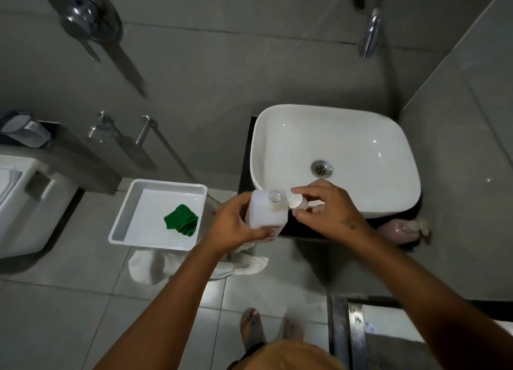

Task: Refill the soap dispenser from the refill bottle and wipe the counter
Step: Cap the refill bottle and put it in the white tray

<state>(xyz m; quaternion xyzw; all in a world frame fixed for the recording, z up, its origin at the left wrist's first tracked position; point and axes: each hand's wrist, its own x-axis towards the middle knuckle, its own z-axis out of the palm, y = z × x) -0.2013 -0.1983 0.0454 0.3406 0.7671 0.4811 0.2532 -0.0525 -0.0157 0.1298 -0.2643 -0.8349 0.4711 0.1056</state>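
My left hand (236, 221) grips a white rectangular refill bottle (267, 210) upright, its round mouth open at the top. My right hand (323, 210) pinches the white cap (295, 201) just right of the bottle's mouth, above the front-left rim of the white basin (336, 158). The black counter (301, 226) shows beneath the basin and under my hands. A folded green cloth (181, 220) lies in a white tray (158, 214) to the left. A pinkish rounded object (402, 229), perhaps the dispenser, sits at the counter's right end, partly hidden.
A chrome spout (370, 33) juts from the grey tiled wall above the basin. A white towel (194, 264) hangs below the tray. A toilet (25, 203) stands at the far left, with chrome wall fittings (122, 128) nearby. My feet (254, 325) stand on the tiled floor.
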